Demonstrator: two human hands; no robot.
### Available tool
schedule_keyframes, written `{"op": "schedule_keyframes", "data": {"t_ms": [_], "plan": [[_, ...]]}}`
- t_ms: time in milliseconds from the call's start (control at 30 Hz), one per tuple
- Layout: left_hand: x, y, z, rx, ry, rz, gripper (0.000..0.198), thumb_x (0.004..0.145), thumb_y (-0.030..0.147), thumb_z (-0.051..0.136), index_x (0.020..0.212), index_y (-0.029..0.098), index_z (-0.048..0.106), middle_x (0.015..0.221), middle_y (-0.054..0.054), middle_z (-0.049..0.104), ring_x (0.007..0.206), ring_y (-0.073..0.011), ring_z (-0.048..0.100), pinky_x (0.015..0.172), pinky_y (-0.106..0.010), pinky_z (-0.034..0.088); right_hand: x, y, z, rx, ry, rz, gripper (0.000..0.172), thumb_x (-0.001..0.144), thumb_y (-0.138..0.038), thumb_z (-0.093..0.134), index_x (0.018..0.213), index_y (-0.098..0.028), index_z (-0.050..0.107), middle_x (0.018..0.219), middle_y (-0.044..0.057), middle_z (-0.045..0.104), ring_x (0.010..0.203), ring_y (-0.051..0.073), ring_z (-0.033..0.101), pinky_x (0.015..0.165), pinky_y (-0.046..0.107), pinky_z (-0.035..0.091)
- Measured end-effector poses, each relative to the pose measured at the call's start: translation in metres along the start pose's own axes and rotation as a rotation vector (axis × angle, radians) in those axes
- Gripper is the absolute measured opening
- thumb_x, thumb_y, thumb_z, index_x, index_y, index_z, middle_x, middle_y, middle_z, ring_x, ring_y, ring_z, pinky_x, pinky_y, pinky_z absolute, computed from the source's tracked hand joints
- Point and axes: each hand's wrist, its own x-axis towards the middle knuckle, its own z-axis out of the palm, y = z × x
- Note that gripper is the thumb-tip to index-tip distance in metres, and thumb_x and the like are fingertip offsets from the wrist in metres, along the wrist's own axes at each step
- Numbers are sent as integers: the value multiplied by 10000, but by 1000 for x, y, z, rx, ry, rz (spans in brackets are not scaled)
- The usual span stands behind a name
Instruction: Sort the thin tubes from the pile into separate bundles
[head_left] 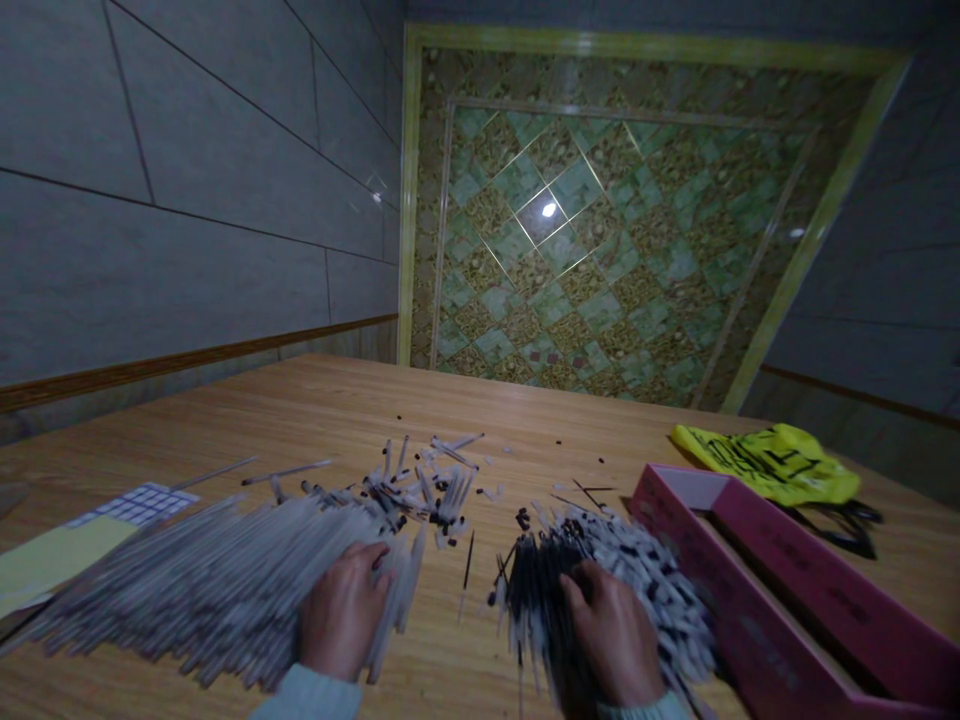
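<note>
My left hand (341, 610) is curled, thumb near forefinger, on the right side of a broad pile of clear, pen-barrel-like tubes (202, 580). My right hand (611, 630) is also curled, over a bundle of thin black sticks, like pen refills (536, 590). Anything pinched in either hand is hidden by the fingers. Beside the right hand lies a heap of small whitish pieces with dark ends (660, 575). Between the hands a single dark thin stick (468, 570) rests on the table. Short clear pieces with black tips (442, 490) lie scattered beyond the left hand.
A long open pink box (757, 610) stands at the right on the wooden table (315, 400). Behind it is a yellow printed bag (780, 465) with black straps. Pale yellow paper (67, 560) and a blue-white checked sheet (139, 503) lie left. Tiled walls rise beyond.
</note>
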Motion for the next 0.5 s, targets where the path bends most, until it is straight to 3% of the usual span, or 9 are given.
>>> {"op": "schedule_keyframes", "data": {"t_ms": [300,500], "plan": [[-4,8,-2,56,-34,11,289,771,232,458,984,223,653,990,-43,673,850,-205,631,692,-265,425,-5,-10,7,79,9,-54,199,835,-300,437,706,-219,565,695,45,676,718,205,637,579,263,333],[-4,15,4,-63,-38,92,257,804,242,440,937,227,659,982,-31,674,849,-179,628,729,-249,431,0,-11,5,115,-15,-48,198,801,-300,486,638,-211,555,646,27,661,666,184,617,564,248,332]]}}
